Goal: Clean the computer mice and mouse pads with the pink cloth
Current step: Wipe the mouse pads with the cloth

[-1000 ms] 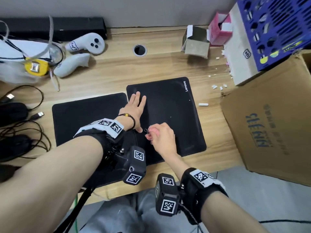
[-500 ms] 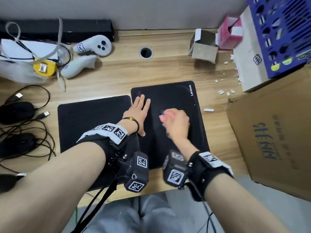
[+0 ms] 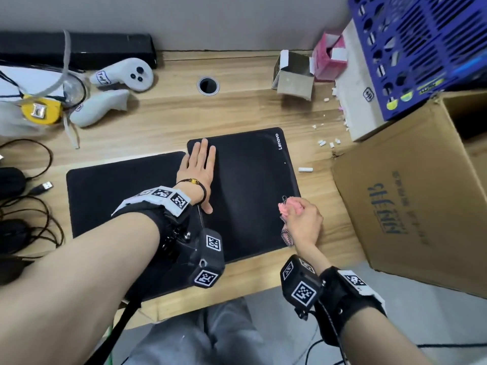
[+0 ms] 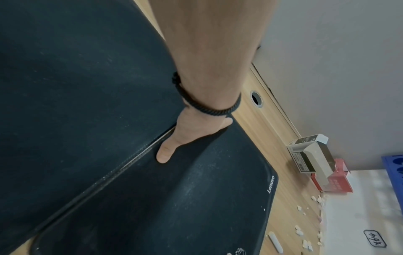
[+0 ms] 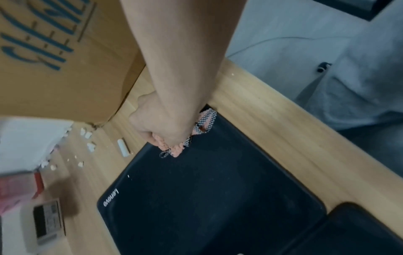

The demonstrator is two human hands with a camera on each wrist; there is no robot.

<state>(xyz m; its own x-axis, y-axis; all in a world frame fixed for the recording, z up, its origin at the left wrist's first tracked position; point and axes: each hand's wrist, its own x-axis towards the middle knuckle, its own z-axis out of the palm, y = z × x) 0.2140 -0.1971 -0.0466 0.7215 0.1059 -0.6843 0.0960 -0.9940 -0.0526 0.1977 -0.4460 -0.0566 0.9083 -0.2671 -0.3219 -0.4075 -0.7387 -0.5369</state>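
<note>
Two black mouse pads lie side by side on the wooden desk: the Lenovo pad (image 3: 250, 185) (image 4: 196, 198) (image 5: 207, 198) on the right, a plain pad (image 3: 118, 191) (image 4: 65, 86) on the left. My left hand (image 3: 199, 167) (image 4: 196, 138) lies flat with straight fingers on the Lenovo pad's left edge, pressing it down. My right hand (image 3: 300, 214) (image 5: 161, 124) grips the bunched pink cloth (image 3: 284, 209) (image 5: 174, 148) at the pad's right edge near the front corner. Two black mice (image 3: 10, 180) with tangled cables sit at the far left.
A large cardboard box (image 3: 411, 196) stands close to the right of my right hand. A blue basket (image 3: 421, 48) on a white box, small cartons (image 3: 293, 77), white crumbs (image 3: 329, 143) and a white stick (image 3: 305, 169) lie behind. White controllers (image 3: 123, 75) sit at back left.
My right hand has swept the cloth from the pad's left-middle, across its centre, to its right front edge. The left hand has stayed pressed on the pad.
</note>
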